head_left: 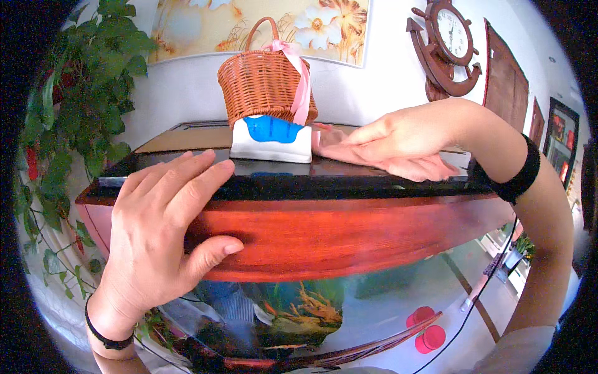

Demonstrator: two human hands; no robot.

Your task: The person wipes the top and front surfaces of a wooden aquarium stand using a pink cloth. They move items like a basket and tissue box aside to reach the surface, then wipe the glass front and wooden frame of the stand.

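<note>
My left hand (pixel 159 218) is open, its fingers spread and their tips at the front edge of the glossy black top (pixel 280 182) of a fish tank cabinet. Over on the right, my right hand (pixel 398 140) presses a pink cloth (pixel 339 148) flat on that top; its fingertips are partly hidden. Just left of the cloth stands a small white box with a blue front panel (pixel 274 137). A brown wicker basket (pixel 265 84) with a pink ribbon rises above the box; whether it stands on it or behind it I cannot tell.
Below the top runs a red-brown wooden band (pixel 299 240), then the tank glass (pixel 374 299) with reflections. Leafy vines (pixel 93 87) hang at the left. A flower picture (pixel 293 31) and an anchor-shaped wall clock (pixel 451 34) hang behind. A black cable (pixel 473 302) drops at the right.
</note>
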